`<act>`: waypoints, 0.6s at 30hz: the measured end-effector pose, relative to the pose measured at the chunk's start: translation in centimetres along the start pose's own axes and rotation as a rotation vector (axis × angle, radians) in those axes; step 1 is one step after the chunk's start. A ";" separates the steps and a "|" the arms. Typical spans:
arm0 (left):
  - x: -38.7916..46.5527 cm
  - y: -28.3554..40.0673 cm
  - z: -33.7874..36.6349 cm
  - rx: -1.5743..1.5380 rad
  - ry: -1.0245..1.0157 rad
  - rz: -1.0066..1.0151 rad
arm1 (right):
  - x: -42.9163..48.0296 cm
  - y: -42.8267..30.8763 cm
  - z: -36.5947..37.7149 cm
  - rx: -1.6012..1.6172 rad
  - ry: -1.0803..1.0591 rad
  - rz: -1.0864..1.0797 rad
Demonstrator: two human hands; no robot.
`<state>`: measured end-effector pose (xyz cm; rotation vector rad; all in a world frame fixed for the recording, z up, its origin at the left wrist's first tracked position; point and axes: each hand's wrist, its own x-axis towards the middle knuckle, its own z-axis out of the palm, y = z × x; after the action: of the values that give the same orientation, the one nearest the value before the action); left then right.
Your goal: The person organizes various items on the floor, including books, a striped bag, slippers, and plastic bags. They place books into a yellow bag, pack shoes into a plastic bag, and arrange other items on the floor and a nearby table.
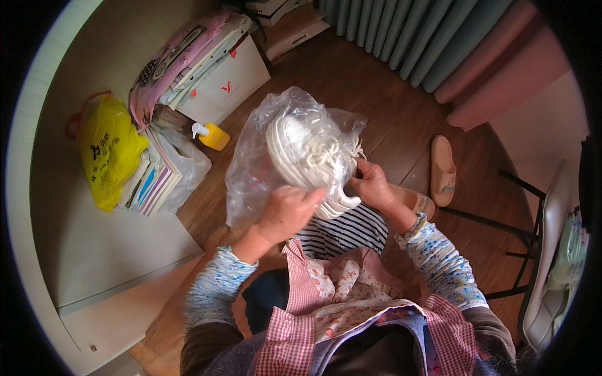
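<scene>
Several white lace-up shoes [294,134], pressed together with their soles to the left, sit in a clear plastic bag [247,160] above my lap. Cream laces [324,155] show at the middle of the bundle. My left hand [289,211] is closed on the bag at the lower left, its thumb pointing toward the heels. On the right side, my right hand [374,183] grips the bundle between thumb and fingers; its fingertips are partly hidden. Black-and-white striped fabric [348,230] lies just below the heels.
Left of me, a yellow plastic bag [110,155] and stacked books [153,183] rest on a pale surface. A yellow pump bottle [215,137] stands near a white box [230,80]. At right are tan slippers [443,171] and a metal-legged chair [548,235].
</scene>
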<state>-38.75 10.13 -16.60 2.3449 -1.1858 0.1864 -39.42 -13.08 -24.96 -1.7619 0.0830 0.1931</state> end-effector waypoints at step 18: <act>3.5 -0.7 -4.6 -0.536 0.392 0.042 | 1.6 -0.8 3.6 0.035 0.355 -0.125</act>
<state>-35.64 10.22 -11.72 1.7220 -0.9464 0.2873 -38.00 -9.34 -25.12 -1.7443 0.2301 -0.2118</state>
